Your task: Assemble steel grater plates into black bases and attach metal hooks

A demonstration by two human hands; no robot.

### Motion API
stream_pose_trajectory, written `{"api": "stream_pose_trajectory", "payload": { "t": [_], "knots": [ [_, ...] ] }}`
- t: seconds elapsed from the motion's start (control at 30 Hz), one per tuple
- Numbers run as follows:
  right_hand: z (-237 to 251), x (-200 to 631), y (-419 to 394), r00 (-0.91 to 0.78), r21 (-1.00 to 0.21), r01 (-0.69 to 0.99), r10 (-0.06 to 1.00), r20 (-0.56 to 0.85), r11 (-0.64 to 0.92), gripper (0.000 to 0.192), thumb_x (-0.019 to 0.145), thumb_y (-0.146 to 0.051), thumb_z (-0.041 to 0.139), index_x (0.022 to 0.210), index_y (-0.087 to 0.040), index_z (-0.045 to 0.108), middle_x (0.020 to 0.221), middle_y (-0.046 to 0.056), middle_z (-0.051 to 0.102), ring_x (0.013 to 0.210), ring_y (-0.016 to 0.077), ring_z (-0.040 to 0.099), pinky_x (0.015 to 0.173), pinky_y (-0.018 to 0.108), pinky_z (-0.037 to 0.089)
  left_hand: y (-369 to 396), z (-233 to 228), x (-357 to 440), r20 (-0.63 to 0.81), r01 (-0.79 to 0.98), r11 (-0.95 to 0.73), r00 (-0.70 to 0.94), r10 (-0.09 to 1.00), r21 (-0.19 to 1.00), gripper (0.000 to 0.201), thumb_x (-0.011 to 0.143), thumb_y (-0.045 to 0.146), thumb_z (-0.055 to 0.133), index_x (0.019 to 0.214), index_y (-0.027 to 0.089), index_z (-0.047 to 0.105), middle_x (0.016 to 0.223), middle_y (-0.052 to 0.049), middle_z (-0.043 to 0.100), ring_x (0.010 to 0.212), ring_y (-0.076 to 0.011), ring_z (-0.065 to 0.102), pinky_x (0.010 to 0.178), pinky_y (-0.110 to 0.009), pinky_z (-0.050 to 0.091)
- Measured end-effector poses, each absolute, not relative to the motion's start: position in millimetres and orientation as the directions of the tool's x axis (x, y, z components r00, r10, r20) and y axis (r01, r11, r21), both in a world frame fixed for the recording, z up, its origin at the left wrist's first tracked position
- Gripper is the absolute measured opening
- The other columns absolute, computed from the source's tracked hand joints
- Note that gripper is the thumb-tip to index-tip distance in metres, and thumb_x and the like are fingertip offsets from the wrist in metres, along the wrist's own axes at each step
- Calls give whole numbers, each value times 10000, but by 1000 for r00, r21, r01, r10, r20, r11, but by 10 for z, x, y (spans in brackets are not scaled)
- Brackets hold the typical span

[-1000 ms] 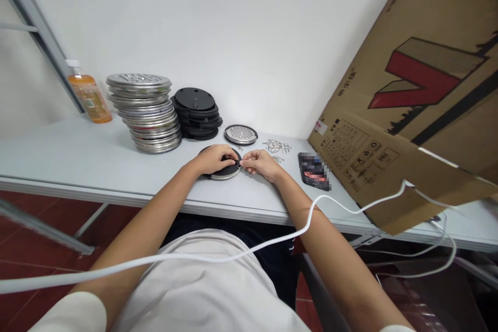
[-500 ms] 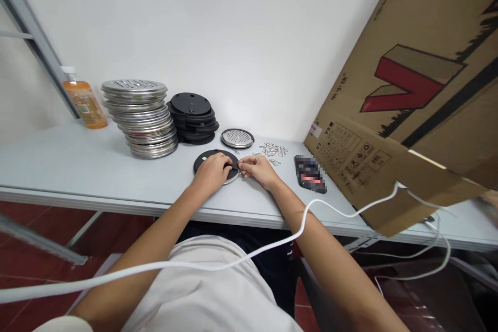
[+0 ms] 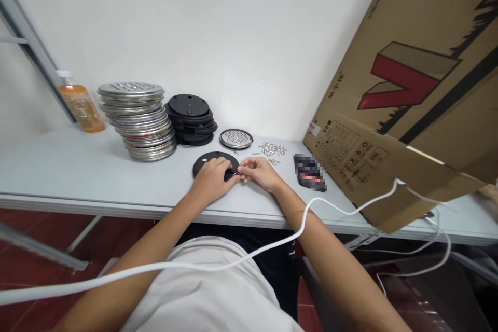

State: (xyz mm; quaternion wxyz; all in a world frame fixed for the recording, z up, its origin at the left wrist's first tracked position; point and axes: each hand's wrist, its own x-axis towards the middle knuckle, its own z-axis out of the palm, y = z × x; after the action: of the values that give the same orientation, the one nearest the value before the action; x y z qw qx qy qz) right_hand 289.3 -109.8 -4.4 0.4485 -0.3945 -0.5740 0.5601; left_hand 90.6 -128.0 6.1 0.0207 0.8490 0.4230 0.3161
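Observation:
A round black disc (image 3: 210, 162) lies flat on the grey table (image 3: 78, 171) in front of me. My left hand (image 3: 213, 179) rests on the disc's near right edge and pins it down. My right hand (image 3: 260, 171) pinches a small metal clip against that same edge, fingertips touching the left hand's. The clip is mostly hidden by my fingers. A loose pile of small metal clips (image 3: 273, 149) lies just behind my right hand.
A stack of perforated metal discs (image 3: 136, 119) and a stack of black discs (image 3: 191, 118) stand at the back, with a single metal disc (image 3: 236, 138) beside them. An orange bottle (image 3: 81, 105) is far left. A phone (image 3: 309, 171), a leaning cardboard box (image 3: 412, 98) and a white cable (image 3: 311, 207) are to the right.
My left hand has slid from the disc's top toward its near right edge, uncovering most of the black face. My right hand stays pinched at the edge. The view shifted slightly.

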Motion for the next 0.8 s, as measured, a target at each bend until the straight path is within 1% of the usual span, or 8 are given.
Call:
{"api": "stream_pose_trajectory", "payload": {
  "t": [0.13, 0.3, 0.37, 0.43, 0.5, 0.53, 0.6, 0.8],
  "knots": [
    [-19, 2877, -1190, -360, -978, 71, 919, 160, 198, 358, 667, -424, 843, 811, -126, 707, 587, 10, 674, 511, 112, 604, 529, 239, 515, -1256, 112, 710, 494, 603, -715, 529, 690, 353, 245, 861, 443, 653, 936, 210, 634, 1002, -43, 686, 937, -234, 624, 867, -368, 462],
    [-43, 2870, -1256, -429, -938, 150, 875, 223, 312, 314, 736, -425, 791, 844, -134, 743, 614, 13, 662, 501, 117, 571, 513, 251, 484, -1230, 137, 584, 464, 548, -746, 585, 666, 380, 269, 840, 456, 679, 974, 223, 664, 1031, -29, 699, 955, -223, 631, 880, -356, 468],
    [-44, 2873, -1295, -442, -875, 224, 845, 301, 430, 268, 763, -396, 773, 855, -145, 758, 654, 22, 663, 528, 113, 560, 528, 245, 460, -1234, 134, 570, 462, 532, -752, 594, 659, 389, 270, 847, 451, 675, 1002, 230, 670, 1054, -26, 704, 982, -222, 636, 903, -357, 465],
    [-36, 2876, -1346, -445, -760, 315, 796, 411, 569, 201, 796, -349, 745, 855, -159, 771, 707, 33, 665, 571, 112, 558, 565, 243, 448, -1245, 131, 563, 460, 521, -756, 600, 654, 396, 273, 855, 445, 671, 1028, 234, 670, 1077, -23, 706, 1019, -222, 635, 936, -361, 458],
    [-26, 2880, -1393, -456, -657, 373, 746, 485, 655, 166, 837, -311, 697, 871, -170, 778, 763, 46, 670, 613, 115, 564, 602, 245, 444, -1259, 130, 559, 459, 518, -760, 605, 650, 393, 282, 857, 439, 675, 1050, 233, 667, 1099, -28, 706, 1057, -228, 627, 966, -371, 447],
    [-22, 2882, -1410, -460, -635, 387, 737, 496, 669, 169, 855, -299, 671, 881, -173, 780, 772, 49, 670, 622, 116, 562, 609, 245, 439, -1265, 131, 558, 461, 520, -761, 606, 648, 387, 288, 854, 438, 679, 1056, 233, 666, 1106, -31, 705, 1073, -233, 621, 976, -377, 441],
    [-20, 2886, -1424, -450, -648, 392, 750, 485, 654, 186, 879, -287, 633, 892, -170, 777, 789, 52, 675, 631, 117, 551, 607, 242, 420, -1277, 134, 559, 465, 532, -762, 604, 647, 370, 301, 846, 445, 691, 1057, 232, 666, 1119, -37, 702, 1101, -245, 608, 990, -390, 431],
    [-24, 2880, -1381, -449, -835, 295, 839, 308, 465, 201, 884, -304, 602, 930, -147, 719, 678, -11, 594, 570, 93, 432, 559, 224, 338, -1293, 148, 574, 465, 543, -768, 613, 639, 340, 280, 877, 451, 652, 1062, 243, 684, 1132, -31, 706, 1091, -244, 613, 960, -396, 425]
  ]
}}
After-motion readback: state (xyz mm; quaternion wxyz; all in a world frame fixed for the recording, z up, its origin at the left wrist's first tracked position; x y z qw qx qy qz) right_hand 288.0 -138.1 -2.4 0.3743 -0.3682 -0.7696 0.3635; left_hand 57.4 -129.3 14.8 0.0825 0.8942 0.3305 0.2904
